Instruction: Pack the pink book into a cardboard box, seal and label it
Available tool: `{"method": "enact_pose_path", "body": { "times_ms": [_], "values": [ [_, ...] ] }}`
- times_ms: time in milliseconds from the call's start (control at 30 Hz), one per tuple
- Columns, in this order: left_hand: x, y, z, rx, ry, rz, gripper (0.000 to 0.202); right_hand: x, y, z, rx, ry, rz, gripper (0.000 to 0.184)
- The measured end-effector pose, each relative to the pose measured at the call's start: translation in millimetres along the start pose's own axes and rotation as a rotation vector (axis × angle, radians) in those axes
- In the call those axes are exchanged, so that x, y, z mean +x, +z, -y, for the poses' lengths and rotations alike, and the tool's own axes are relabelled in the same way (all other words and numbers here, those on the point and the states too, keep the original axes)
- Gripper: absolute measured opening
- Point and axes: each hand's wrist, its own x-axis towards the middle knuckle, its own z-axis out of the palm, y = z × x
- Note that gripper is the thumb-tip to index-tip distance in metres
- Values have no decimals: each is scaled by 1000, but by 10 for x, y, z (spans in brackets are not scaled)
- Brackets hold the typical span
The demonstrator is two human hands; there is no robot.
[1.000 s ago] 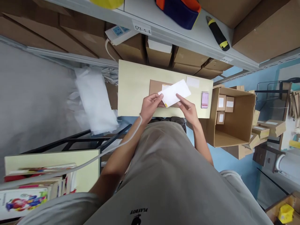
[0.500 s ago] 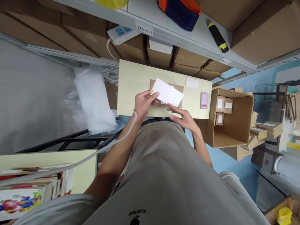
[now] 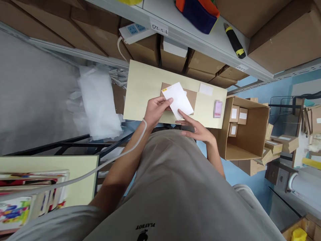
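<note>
My left hand [image 3: 157, 108] pinches a white card-like sheet [image 3: 177, 97] between thumb and fingers; a small yellow mark sits at its upper left corner. The sheet is held tilted over a brown cardboard box [image 3: 192, 97] on the pale yellow table [image 3: 142, 87]. My right hand [image 3: 197, 129] has its fingers stretched out, with the index fingertip at the sheet's lower edge. The sheet hides much of the box, including part of a white label on it.
A white slip [image 3: 206, 89] and a blurred pink item [image 3: 218, 109] lie on the table's right side. An open carton [image 3: 247, 134] with small labelled boxes stands to the right. Above runs a shelf with a black-and-yellow cutter [image 3: 235, 42]. White plastic bags [image 3: 99, 103] hang at left.
The white sheet has turned in my left hand, so its long side now slopes more steeply downward to the right. My right hand has shifted slightly, its index finger now over the sheet's lower edge.
</note>
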Motion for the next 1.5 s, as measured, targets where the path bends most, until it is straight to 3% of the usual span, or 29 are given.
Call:
{"method": "enact_pose_path", "body": {
  "times_ms": [133, 300, 600, 1000, 1100, 1300, 1500],
  "values": [
    [-29, -62, -20, 45, -24, 108, 70, -56, -35, -21, -55, 22, -130, 82],
    [-178, -24, -5, 58, -66, 266, 64, 4, 10, -70, -83, -14, -236, 88],
    [-251, 64, 47, 90, -36, 186, 54, 16, 5, -93, -75, -26, -251, 94],
    [-251, 147, 36, 129, 64, 224, 48, 45, 103, -104, 88, 83, -268, 94],
    [-245, 154, 22, 194, 115, 213, 45, 43, 149, -70, 143, 158, -340, 86],
    [-274, 159, -17, 301, 197, 260, 31, 69, 213, 136, 33, 189, -653, 62],
    [-302, 176, -53, 348, 206, 298, 26, 199, 245, 185, -64, 172, -704, 50]
  ]
}}
